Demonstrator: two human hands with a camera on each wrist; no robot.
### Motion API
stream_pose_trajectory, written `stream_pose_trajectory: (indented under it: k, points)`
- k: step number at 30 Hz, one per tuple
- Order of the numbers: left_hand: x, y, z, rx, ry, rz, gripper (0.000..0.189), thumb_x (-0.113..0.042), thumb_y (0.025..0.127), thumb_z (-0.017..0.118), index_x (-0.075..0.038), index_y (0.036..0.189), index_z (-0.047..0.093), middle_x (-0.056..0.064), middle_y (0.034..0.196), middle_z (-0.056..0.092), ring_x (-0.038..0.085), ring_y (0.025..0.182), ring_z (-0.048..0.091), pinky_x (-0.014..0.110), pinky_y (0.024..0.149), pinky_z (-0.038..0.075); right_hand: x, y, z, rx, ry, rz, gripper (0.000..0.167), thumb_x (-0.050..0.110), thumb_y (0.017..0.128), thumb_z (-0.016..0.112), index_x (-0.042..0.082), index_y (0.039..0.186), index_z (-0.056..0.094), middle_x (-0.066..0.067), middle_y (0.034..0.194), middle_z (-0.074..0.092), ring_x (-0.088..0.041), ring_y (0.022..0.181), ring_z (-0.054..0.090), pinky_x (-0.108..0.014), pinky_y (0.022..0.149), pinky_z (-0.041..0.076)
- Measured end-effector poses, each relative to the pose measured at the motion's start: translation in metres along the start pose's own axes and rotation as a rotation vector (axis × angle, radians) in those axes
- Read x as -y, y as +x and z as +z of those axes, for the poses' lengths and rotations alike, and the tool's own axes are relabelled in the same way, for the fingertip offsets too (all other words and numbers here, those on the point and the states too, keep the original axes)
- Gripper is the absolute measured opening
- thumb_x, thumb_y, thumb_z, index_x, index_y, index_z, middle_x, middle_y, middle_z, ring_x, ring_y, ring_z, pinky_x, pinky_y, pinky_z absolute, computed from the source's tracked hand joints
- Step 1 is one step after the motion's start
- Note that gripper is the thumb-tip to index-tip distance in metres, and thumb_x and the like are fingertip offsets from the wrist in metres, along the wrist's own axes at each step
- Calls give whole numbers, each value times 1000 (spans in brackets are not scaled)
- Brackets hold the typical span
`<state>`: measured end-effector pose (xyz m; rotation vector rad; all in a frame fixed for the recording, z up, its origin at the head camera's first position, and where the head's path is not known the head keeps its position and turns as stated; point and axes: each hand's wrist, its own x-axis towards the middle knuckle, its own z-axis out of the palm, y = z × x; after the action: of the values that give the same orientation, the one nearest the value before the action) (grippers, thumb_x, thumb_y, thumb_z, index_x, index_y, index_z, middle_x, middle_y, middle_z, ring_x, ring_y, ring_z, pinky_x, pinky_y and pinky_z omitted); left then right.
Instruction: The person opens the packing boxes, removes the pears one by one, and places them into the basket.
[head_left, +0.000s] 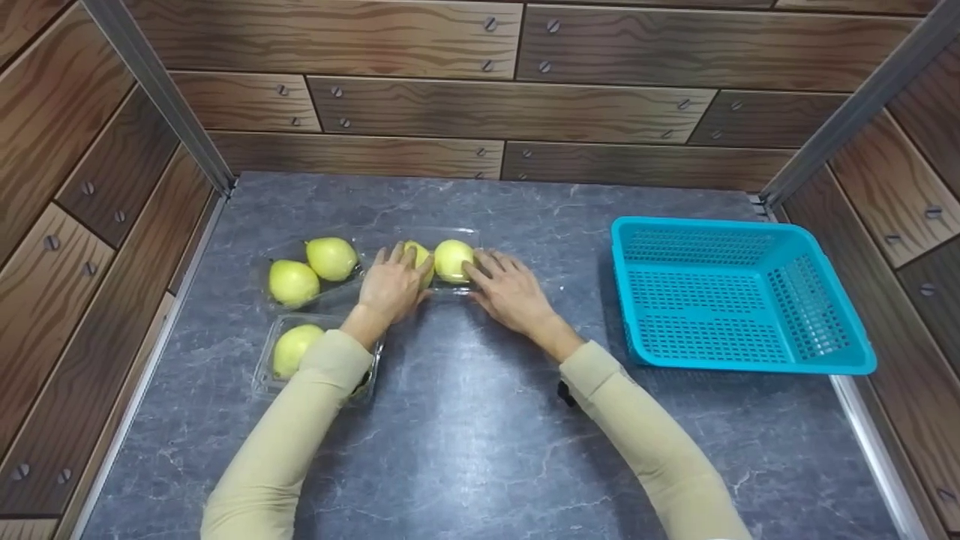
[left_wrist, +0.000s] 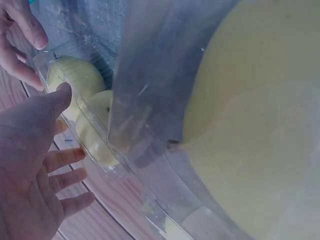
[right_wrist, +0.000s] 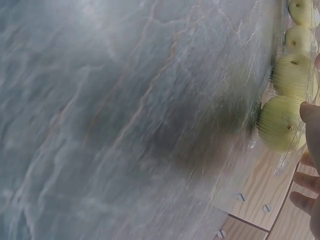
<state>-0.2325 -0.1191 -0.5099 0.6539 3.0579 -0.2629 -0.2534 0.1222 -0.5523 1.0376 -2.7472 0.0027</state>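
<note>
– head view: where's the clear box [head_left: 442, 234]?
– between left hand [head_left: 391, 286] and right hand [head_left: 512, 291], 2 pears [head_left: 454, 261] inside; probably being positioned.
– left wrist?
– fingers [left_wrist: 70, 178] spread, thumb [left_wrist: 59, 100] at its edge.
– right wrist?
– fingers parted; next likely needs even pressure.

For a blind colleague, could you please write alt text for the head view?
A person's left grip and right grip are at a clear box holding two yellow-green pears. More boxed pears lie left; a turquoise basket stands right.
</note>
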Motion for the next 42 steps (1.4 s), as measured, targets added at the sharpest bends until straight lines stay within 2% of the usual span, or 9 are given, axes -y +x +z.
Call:
stream_pose_trajectory:
  k: [4,8,14,22,28,32,37,42]
  points:
    - [-6,-1,0,-19,15,15,61,-49,104,60,-17,154,50,21,154,55,41,149,49,56,124,46,-2,-5,-2,-2,-10,-3,54,42,106,60,19,154,52,-14,158,53,-36,143,54,-52,126,45]
    - [-11,-2,-1,-30,19,24,60,-48,104,61,-17,154,51,21,153,56,40,149,49,56,124,46,-5,-12,-3,-32,-27,-11,52,41,106,61,19,152,54,-13,156,55,-36,142,56,-53,122,49]
    - [-24,-4,-3,-26,-17,21,58,-45,104,61,-16,154,51,22,153,56,41,149,48,59,123,46,-9,-23,-6,-69,-45,-15,49,41,104,63,18,147,57,-13,151,59,-36,136,59,-51,119,52]
    - [-41,-6,-3,-46,15,-9,61,-50,103,62,-19,155,52,19,153,57,38,146,52,55,119,50,-10,-36,-11,-83,-57,-15,47,36,102,68,16,143,60,-13,147,62,-36,133,61,-50,115,55]
    - [-51,-9,-2,-26,39,-26,65,-52,103,61,-20,158,48,19,156,54,37,148,50,54,121,49,-10,-43,-16,-38,-26,-13,46,34,103,67,13,143,59,-15,149,60,-37,134,60,-51,117,53]
    - [-57,-12,0,-53,46,-34,65,-53,102,62,-20,157,50,19,155,55,37,147,51,52,121,50,-10,-49,-17,-20,-20,-12,46,33,104,66,13,144,58,-16,150,60,-38,136,59,-53,119,51]
    - [-65,-14,2,-68,32,-58,67,-57,100,62,-23,156,50,17,155,55,38,148,50,52,120,50,-12,-57,-15,-60,-53,-25,45,33,102,68,14,142,61,-15,147,62,-37,133,62,-52,117,53]
    - [-70,-17,6,-88,-4,-90,69,-57,99,65,-23,156,49,15,155,54,40,149,48,54,123,47,-10,-62,-16,-77,-80,-25,46,34,101,71,15,142,61,-13,145,63,-36,130,63,-53,109,59]
